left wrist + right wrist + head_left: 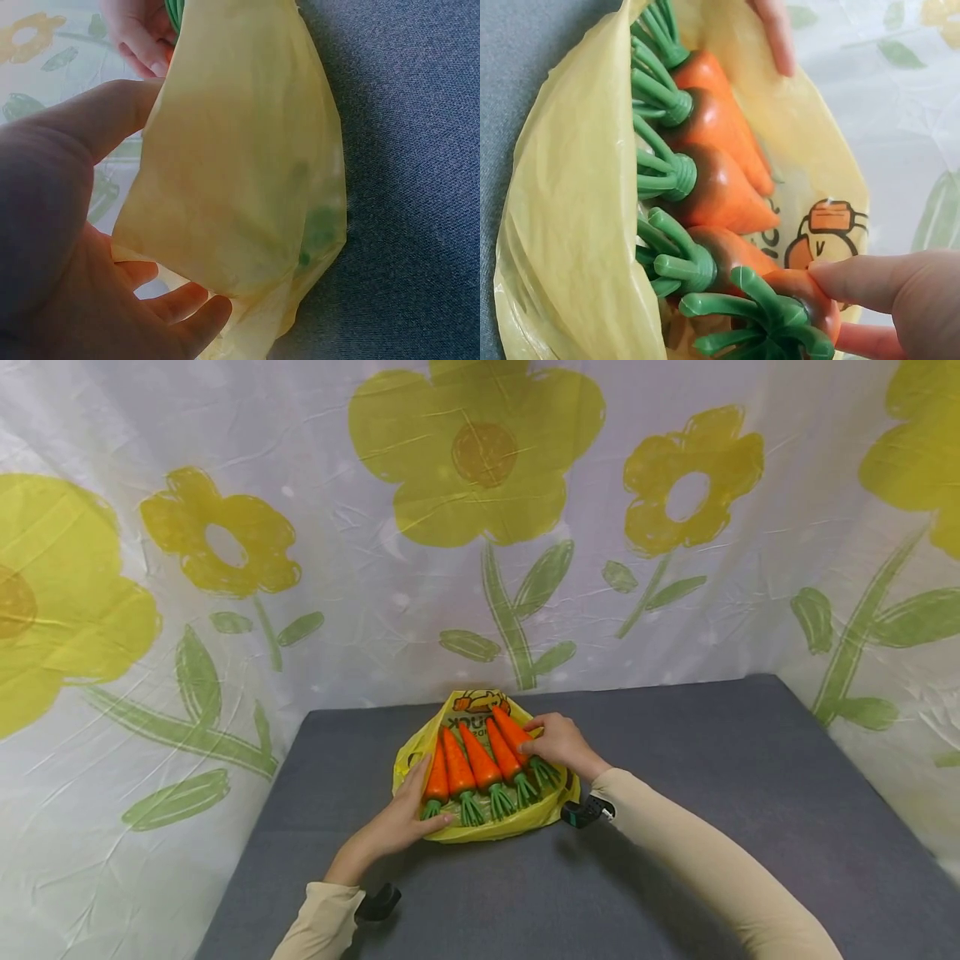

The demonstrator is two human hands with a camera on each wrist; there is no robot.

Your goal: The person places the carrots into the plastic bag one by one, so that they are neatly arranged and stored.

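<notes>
A yellow plastic bag (517, 820) lies on the table with its mouth facing the person. Several orange toy carrots (480, 760) with green tops lie side by side in it, tops towards the mouth. My right hand (561, 743) pinches the rightmost carrot (802, 292) between thumb and fingers, its green top (772, 322) nearest the right wrist camera. At the bag's left side is my left hand (397, 818), thumb spread from the fingers and reaching over the front rim. In the left wrist view, the bag's yellow film (232, 165) hides the thumb tip.
A dark grey cloth (720, 827) covers the table. Behind it and along both sides hangs a white curtain (360, 610) printed with yellow flowers. A black wrist camera (585, 812) on the right arm sits close to the bag's right edge.
</notes>
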